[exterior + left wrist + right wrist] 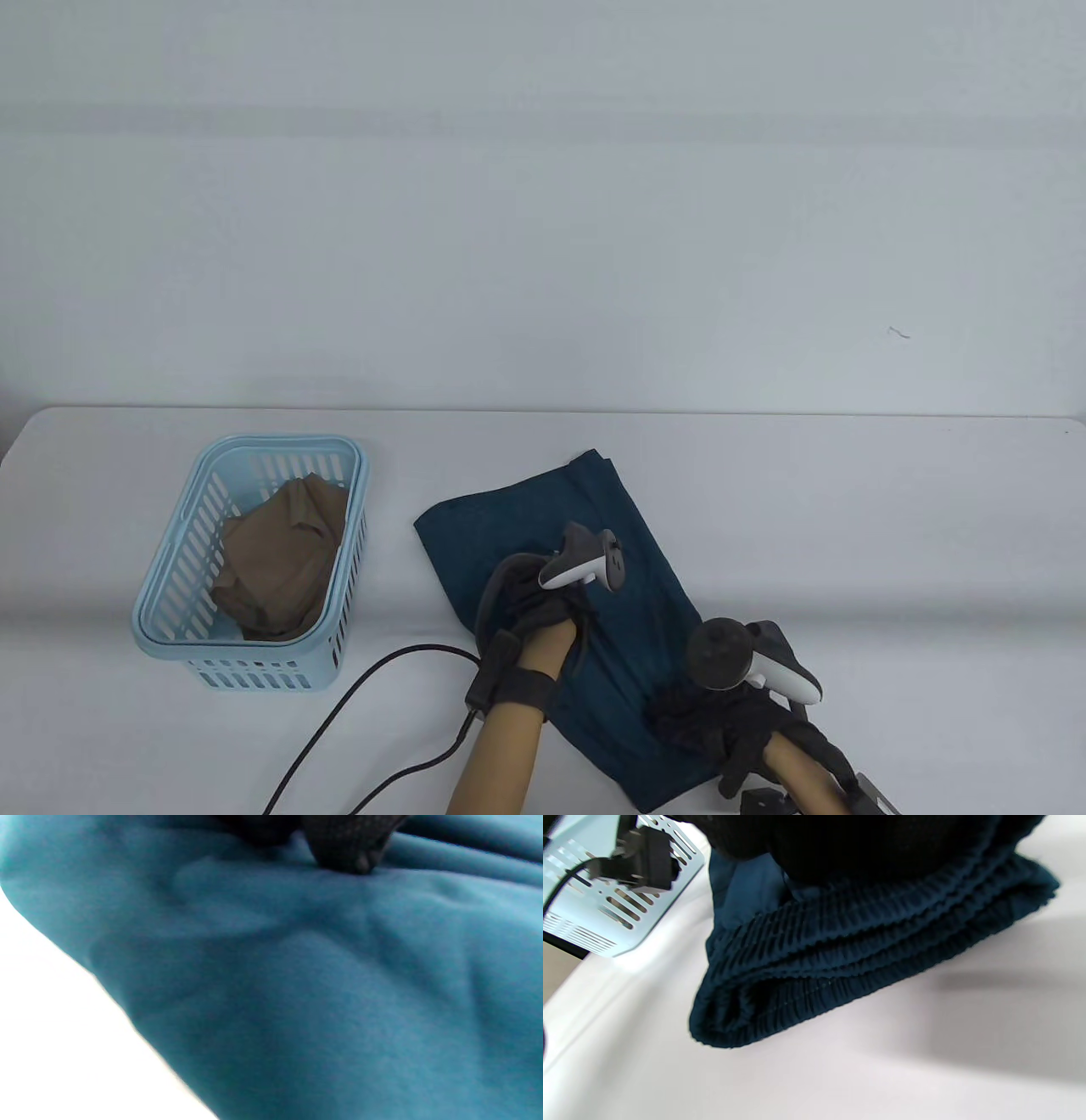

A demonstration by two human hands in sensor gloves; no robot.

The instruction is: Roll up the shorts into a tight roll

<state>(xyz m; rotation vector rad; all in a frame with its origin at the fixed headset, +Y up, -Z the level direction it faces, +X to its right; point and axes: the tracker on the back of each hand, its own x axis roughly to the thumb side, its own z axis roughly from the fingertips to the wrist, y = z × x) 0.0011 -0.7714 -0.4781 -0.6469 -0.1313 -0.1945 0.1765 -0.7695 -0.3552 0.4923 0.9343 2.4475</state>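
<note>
Dark teal shorts (594,594) lie folded lengthwise on the white table, running from the far middle toward the near right. My left hand (543,611) rests on the middle of the fabric; in the left wrist view a gloved fingertip (348,853) presses on the cloth (297,984). My right hand (721,713) lies on the near end of the shorts. In the right wrist view the ribbed elastic waistband (861,955) is folded in layers under the glove (861,844). The right fingers are hidden, so their hold cannot be told.
A light blue plastic basket (178,645) stands at the left with a brown garment (280,560) in it; it also shows in the right wrist view (606,921). A black cable (356,705) trails from my left wrist across the near table.
</note>
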